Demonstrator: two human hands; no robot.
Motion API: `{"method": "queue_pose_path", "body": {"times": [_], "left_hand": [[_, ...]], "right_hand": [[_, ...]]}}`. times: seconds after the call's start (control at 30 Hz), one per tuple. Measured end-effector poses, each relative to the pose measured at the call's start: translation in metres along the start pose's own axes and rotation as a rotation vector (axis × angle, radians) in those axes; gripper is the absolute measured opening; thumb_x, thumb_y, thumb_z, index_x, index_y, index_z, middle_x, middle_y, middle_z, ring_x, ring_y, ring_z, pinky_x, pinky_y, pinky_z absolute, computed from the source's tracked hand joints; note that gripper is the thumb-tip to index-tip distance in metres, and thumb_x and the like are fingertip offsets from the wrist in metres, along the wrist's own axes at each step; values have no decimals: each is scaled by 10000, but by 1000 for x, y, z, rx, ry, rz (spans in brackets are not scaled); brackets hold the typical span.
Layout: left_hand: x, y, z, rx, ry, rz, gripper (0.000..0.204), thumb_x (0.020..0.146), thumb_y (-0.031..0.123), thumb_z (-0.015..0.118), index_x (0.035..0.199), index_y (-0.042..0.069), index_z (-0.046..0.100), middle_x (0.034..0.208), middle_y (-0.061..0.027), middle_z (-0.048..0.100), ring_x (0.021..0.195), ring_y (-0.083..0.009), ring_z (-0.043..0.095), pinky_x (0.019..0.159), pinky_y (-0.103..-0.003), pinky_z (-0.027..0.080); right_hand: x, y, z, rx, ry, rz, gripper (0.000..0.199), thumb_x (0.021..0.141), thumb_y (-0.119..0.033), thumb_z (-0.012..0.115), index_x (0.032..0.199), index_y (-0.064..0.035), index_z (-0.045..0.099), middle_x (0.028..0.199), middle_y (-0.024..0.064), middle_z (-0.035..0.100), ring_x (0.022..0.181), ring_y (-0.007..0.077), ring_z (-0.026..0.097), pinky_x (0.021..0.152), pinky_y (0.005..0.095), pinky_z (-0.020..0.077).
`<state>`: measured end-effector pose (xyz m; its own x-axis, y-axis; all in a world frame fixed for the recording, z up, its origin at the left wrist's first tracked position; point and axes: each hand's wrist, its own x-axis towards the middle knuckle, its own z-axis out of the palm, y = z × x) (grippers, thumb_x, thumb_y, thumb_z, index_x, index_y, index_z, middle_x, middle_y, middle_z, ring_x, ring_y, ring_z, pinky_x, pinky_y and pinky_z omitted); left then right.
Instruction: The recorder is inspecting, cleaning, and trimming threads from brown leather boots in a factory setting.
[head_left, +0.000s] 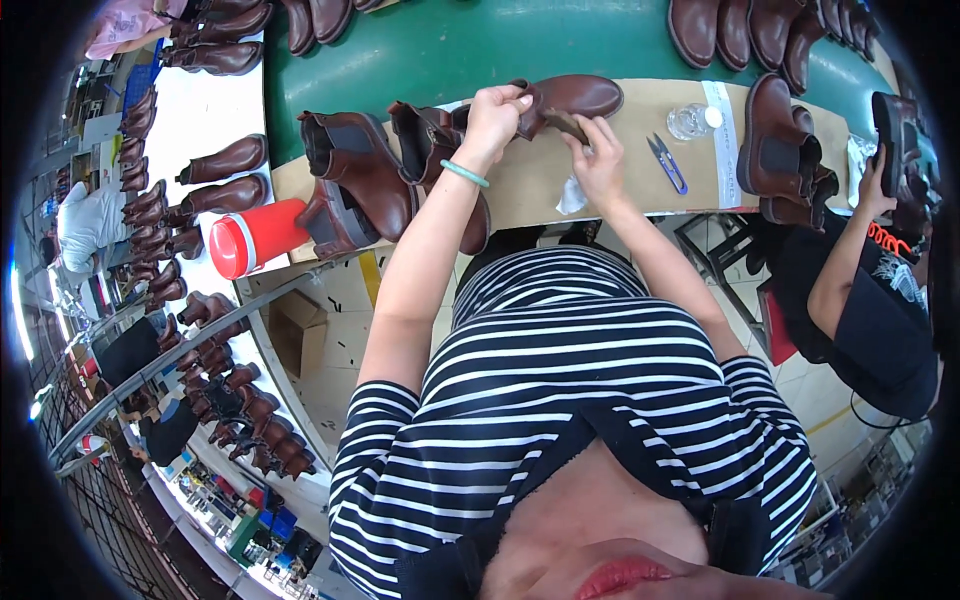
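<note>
A brown ankle boot [575, 97] lies on its side on the tan work surface [640, 170]. My left hand [493, 115], with a green bangle on the wrist, grips the boot at its opening. My right hand [598, 160] holds a narrow brown strip or tab [566, 123] at the boot's rear, with a bit of white cloth [571, 197] under the palm.
More brown boots [355, 175] stand left of my arm, beside a red cylindrical container [250, 240]. Small blue-handled snips [665, 160] and a clear plastic cup [693, 120] lie to the right. Another person [870, 290] on the right handles a boot [785, 150]. The green conveyor [480, 45] carries boots.
</note>
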<state>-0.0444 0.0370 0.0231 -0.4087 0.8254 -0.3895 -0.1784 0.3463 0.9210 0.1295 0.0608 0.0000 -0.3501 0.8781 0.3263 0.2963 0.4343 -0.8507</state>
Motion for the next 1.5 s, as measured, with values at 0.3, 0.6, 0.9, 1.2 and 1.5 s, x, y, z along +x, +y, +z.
{"method": "queue_pose_path", "body": {"times": [0.3,0.6,0.9,1.2,1.5], "left_hand": [[-2,-4,-2,23,-3,18,187,872,72,615,1000,-46,685,849,-82,688,731,-124,584,675,-271,460],[-3,-3,-2,81,16,41,182,873,59,609,999,-47,687,838,-88,687,727,-119,579,677,-266,458],[-1,-7,-3,91,11,62,202,870,55,611,1024,-60,674,862,-74,690,745,-114,581,695,-257,459],[-3,-5,-3,70,3,37,201,876,45,600,1029,-63,672,878,-92,689,774,-116,582,719,-254,461],[-5,0,-2,110,21,46,206,879,64,603,1024,-64,673,880,-87,687,772,-114,576,723,-252,458]], "right_hand": [[-5,6,-5,-104,-11,-42,233,766,-42,678,995,-43,641,867,125,589,760,301,616,638,373,482],[-4,3,-5,-112,-35,-110,232,768,-60,682,996,-51,644,817,122,562,687,311,597,594,377,468],[3,-8,-2,-57,16,-119,234,765,-45,678,995,-64,650,805,105,552,643,301,559,581,382,457],[-1,-4,-6,-41,4,-126,252,758,-37,694,1005,-63,652,801,113,559,696,292,592,598,371,463],[6,-10,-5,-39,-24,-144,272,746,-47,709,1012,-78,658,786,96,553,650,290,587,581,362,475]]}}
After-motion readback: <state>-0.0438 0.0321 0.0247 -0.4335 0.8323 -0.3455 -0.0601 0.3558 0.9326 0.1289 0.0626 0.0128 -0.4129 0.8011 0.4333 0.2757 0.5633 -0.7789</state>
